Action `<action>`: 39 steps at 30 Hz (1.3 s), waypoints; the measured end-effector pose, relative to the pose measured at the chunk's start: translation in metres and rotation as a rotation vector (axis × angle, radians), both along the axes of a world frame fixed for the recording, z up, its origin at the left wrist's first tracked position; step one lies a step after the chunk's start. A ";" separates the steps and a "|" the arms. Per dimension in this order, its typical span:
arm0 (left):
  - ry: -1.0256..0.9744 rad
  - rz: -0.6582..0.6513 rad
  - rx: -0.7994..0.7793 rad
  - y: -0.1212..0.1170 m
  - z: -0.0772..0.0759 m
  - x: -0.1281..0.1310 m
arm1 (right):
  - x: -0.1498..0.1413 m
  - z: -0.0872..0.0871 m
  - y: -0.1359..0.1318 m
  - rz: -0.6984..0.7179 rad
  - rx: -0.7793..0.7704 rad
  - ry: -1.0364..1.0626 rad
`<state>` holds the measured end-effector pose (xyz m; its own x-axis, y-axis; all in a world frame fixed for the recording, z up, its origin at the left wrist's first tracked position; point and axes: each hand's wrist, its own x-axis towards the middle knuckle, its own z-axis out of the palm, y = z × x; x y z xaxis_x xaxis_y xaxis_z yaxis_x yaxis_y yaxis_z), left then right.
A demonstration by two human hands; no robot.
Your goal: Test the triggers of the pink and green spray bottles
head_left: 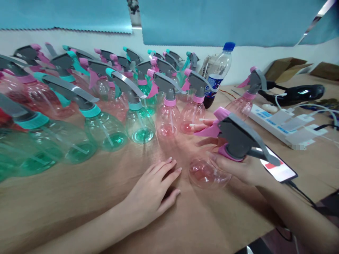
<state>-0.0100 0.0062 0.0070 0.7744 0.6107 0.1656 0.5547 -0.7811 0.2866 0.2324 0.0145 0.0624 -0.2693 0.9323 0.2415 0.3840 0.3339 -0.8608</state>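
My left hand [156,187] lies on the table with its fingers stretched out and nothing in it. To its right is a pink spray bottle [209,174] with a grey and pink trigger head, tilted over. My right hand [227,162] grips this bottle around the neck, thumb across the near side; the fingers reach out beyond it and are partly hidden by the trigger head. Just behind stand two more pink spray bottles, the nearer-left one [167,121] upright. A green spray bottle [140,125] stands beyond my left hand.
Several pink and green spray bottles crowd the table's [111,190] left and back. A blue-capped drink bottle [222,67] stands behind. On the right are a power strip [275,123] with plugs and cables, a lit phone [280,169], a black device [299,93] and a cardboard box [286,68].
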 end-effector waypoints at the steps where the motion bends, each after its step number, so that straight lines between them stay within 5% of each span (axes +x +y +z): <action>1: -0.002 0.000 -0.002 0.000 0.000 0.000 | 0.001 0.000 0.000 0.003 -0.008 0.005; 15: -0.016 -0.014 -0.009 0.000 -0.001 0.000 | 0.005 -0.006 0.001 0.040 0.024 0.018; 23: 0.009 -0.008 0.006 0.000 0.000 0.000 | 0.011 -0.012 -0.005 -0.072 0.022 0.006; 39: 0.002 -0.004 0.033 -0.001 -0.003 -0.002 | -0.007 0.013 0.000 -0.018 0.025 0.018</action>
<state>-0.0119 0.0055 0.0041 0.7772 0.6017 0.1841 0.5518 -0.7924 0.2600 0.2253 0.0147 0.0752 -0.2474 0.9306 0.2696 0.3744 0.3485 -0.8593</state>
